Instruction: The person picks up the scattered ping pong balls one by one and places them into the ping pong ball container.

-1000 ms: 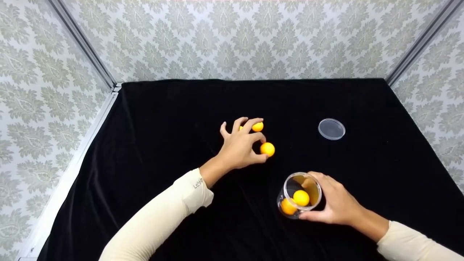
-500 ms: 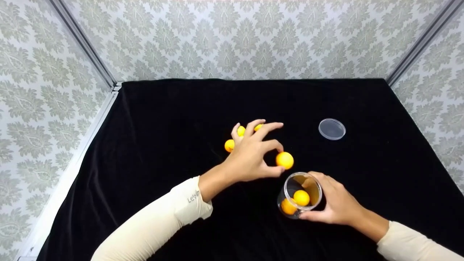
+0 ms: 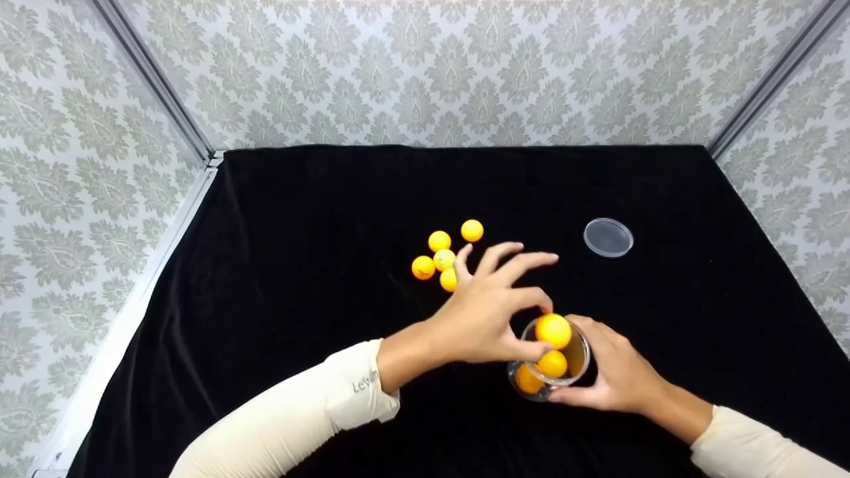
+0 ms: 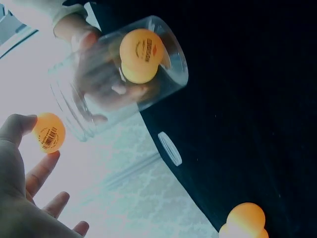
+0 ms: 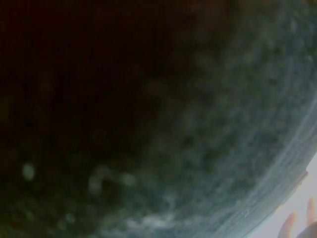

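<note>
Between thumb and index finger, my left hand pinches an orange table tennis ball above the mouth of a clear plastic jar. In the left wrist view, that pinched ball is just outside the jar's rim, with printing on its side. My right hand grips the jar from the right. Orange balls lie at the bottom of the jar. Beyond my left hand, several loose balls sit in a cluster on the black cloth, one partly hidden by the little finger. The right wrist view is mostly a dark blur.
A clear round lid lies flat on the black cloth, behind and to the right of the jar. Patterned wall panels stand at the back and both sides of the table.
My left hand has carried the pinched ball right and toward me, from near the cluster to over the jar's mouth. More loose balls are uncovered. The right hand and jar have stayed put.
</note>
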`<state>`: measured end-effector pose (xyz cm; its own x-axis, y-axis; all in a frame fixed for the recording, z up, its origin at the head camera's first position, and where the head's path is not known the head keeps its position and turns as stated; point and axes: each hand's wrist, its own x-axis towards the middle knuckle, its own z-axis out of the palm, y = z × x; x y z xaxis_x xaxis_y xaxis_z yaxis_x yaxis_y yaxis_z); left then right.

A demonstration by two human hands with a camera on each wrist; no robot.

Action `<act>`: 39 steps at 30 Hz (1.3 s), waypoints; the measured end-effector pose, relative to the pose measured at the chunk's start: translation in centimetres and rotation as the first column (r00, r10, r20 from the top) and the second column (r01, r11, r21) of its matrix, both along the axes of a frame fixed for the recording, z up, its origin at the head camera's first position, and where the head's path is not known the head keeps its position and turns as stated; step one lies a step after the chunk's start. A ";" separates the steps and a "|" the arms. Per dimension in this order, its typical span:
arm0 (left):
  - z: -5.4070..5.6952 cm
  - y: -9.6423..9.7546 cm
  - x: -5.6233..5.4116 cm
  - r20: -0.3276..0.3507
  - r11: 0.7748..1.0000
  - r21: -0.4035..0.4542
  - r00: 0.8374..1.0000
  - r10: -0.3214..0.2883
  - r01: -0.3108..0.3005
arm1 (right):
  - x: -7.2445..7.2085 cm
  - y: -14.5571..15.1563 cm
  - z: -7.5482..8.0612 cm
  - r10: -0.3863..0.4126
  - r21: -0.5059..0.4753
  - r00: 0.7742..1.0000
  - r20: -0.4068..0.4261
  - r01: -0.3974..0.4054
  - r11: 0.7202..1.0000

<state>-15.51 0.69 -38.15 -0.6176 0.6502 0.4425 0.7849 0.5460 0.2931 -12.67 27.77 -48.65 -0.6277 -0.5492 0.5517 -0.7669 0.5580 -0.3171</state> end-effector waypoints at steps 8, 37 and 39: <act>-0.2 0.3 0.3 0.002 1.000 -0.016 1.000 -0.010 0.010 | 0.0 0.0 0.0 0.001 0.000 1.000 0.008 -0.001 1.000; -0.1 -0.4 0.1 0.006 1.000 0.011 1.000 -0.001 0.001 | 0.0 -0.1 0.2 0.011 -0.004 1.000 0.003 -0.011 1.000; -0.1 -0.5 0.0 0.000 1.000 0.016 1.000 0.006 -0.006 | 0.0 -0.1 0.2 0.014 -0.007 1.000 -0.004 -0.014 1.000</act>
